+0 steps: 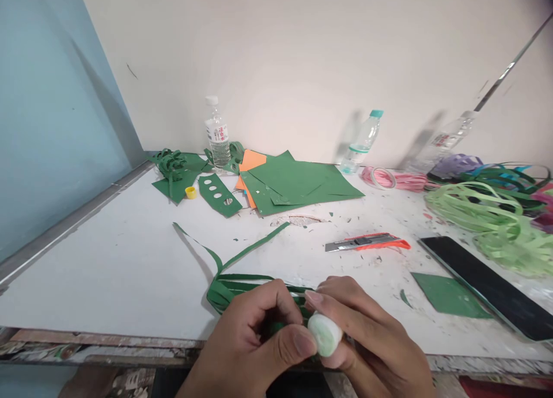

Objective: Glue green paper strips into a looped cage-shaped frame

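Near the table's front edge, my left hand [263,334] is closed around a bundle of dark green paper strips [222,294]. Two loose strip ends fan out from the bundle's left end toward the back. My right hand [367,334] grips a glue stick [325,334], whose white, green-stained tip points toward me. The left thumb is at the glue tip, though whether it presses on it or on a strip is hard to see. The fingers hide most of the strips' right end and the glue stick's body.
A utility knife [367,242] lies beyond my right hand, with a black phone [488,285] and a green paper piece [451,295] to its right. Green sheets [302,182], a yellow cap [190,192], water bottles [218,136] and light green strips [479,208] lie or stand farther back.
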### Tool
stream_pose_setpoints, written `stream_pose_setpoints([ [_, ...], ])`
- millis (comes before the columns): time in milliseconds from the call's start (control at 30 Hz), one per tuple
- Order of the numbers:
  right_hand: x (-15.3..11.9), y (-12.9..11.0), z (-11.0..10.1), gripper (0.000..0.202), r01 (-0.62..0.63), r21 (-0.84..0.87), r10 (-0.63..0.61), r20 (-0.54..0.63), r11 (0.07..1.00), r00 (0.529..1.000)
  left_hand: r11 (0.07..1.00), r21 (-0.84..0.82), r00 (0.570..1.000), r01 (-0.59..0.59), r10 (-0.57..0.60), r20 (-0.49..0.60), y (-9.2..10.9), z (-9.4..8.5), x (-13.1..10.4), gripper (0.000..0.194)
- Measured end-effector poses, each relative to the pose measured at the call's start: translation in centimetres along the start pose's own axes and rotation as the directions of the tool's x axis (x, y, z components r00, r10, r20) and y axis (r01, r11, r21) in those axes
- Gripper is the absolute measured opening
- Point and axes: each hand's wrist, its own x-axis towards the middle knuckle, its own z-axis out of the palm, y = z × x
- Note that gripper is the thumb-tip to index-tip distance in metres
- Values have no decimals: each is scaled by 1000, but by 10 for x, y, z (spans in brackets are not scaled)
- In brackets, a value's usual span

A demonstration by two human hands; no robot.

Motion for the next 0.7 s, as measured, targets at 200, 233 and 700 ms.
stream_pose_setpoints([
  [200,6,-1,-1,38,60,-59,-60,9,996,998,996,-86,1000,7,-9,-27,0,2,0,49],
  [233,5,-1,-1,37,77,-51,-76,18,996,997,992,-121,1000,14,-16,-15,0,1,0,47],
  [700,-8,-4,10,28,-323,-65,283,-342,944,896,786,-562,925,-256,367,92,6,-8,7,51],
])
